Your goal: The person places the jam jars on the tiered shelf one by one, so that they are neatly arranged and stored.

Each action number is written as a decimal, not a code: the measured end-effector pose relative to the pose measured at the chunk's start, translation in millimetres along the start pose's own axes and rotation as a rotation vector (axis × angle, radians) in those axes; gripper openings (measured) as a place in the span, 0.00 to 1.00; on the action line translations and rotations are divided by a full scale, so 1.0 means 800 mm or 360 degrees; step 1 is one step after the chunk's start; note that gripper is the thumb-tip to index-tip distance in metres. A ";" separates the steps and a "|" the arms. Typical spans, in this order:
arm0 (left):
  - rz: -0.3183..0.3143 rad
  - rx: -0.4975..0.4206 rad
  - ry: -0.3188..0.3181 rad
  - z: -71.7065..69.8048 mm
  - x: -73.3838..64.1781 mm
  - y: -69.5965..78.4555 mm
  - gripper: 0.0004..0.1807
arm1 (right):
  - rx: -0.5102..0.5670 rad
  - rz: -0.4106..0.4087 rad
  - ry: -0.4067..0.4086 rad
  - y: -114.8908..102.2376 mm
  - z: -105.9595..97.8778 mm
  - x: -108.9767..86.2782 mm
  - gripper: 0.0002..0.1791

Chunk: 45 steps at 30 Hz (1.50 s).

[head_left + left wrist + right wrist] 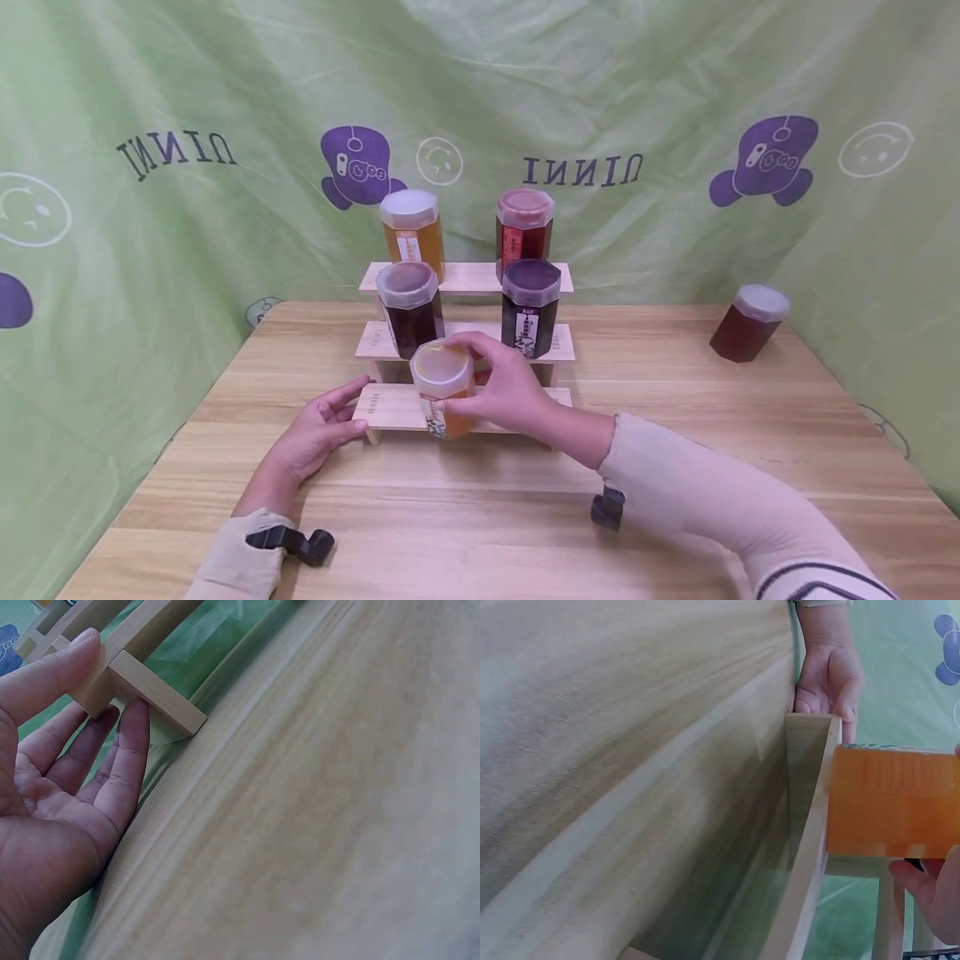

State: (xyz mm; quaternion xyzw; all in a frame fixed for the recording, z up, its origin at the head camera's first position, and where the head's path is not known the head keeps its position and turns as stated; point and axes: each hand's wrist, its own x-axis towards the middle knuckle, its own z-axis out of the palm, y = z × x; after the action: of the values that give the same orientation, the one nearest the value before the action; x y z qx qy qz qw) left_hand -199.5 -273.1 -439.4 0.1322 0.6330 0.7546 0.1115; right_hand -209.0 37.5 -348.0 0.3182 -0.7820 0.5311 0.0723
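My right hand (510, 387) grips a clear plastic jar (442, 387) of amber contents with a whitish lid, low at the front step of a three-step wooden rack (397, 404). In the right wrist view the jar's base (836, 799) is right at the step's board. My left hand (318, 429) holds the left end of that front step, thumb on the board and fingers by the leg (157, 694). On the middle step stand two dark jars, one left (412, 321) and one right (528, 308). The top step bears a yellow jar (412, 229) and a red jar (525, 233).
A dark red jar (750, 323) with a white lid stands apart on the wooden table (675, 383), toward the back right. Behind the table hangs a green printed cloth (465, 83). Each sleeve carries a black wrist mount, such as the left one (292, 542).
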 end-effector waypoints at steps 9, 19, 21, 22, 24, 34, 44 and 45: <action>-0.0033 0.0000 0.0025 -0.001 0.001 0.001 0.41 | -0.0079 0.0012 -0.0076 -0.006 0.005 0.011 0.36; -0.0007 -0.0024 -0.0006 0.001 0.001 0.003 0.41 | -0.0226 -0.0065 -0.0019 -0.013 0.016 0.020 0.34; 0.0000 -0.0028 -0.0017 0.001 0.001 0.003 0.40 | -0.0297 -0.0088 -0.0016 -0.015 0.018 0.021 0.34; 0.0004 -0.0025 -0.0018 0.001 0.001 0.003 0.40 | -0.0323 -0.0096 -0.0015 -0.015 0.019 0.022 0.34; 0.0002 -0.0020 -0.0020 0.000 0.001 0.003 0.40 | -0.0355 -0.0104 -0.0019 -0.016 0.020 0.023 0.34; -0.0002 -0.0014 -0.0027 -0.006 -0.002 -0.001 0.41 | -0.0228 -0.0046 -0.0032 -0.016 0.027 0.023 0.35; -0.0016 0.0002 -0.0013 -0.004 -0.001 -0.001 0.42 | -0.0270 -0.0025 -0.0048 -0.014 0.026 0.023 0.36; -0.0017 0.0005 -0.0014 -0.003 0.000 -0.001 0.42 | -0.0290 -0.0025 -0.0048 -0.014 0.026 0.023 0.37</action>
State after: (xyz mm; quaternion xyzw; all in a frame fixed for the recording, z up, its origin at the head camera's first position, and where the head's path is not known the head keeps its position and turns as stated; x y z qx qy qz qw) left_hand -200.2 -275.4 -440.6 0.1323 0.6345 0.7523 0.1182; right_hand -212.6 8.9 -340.1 0.3242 -0.8256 0.4523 0.0934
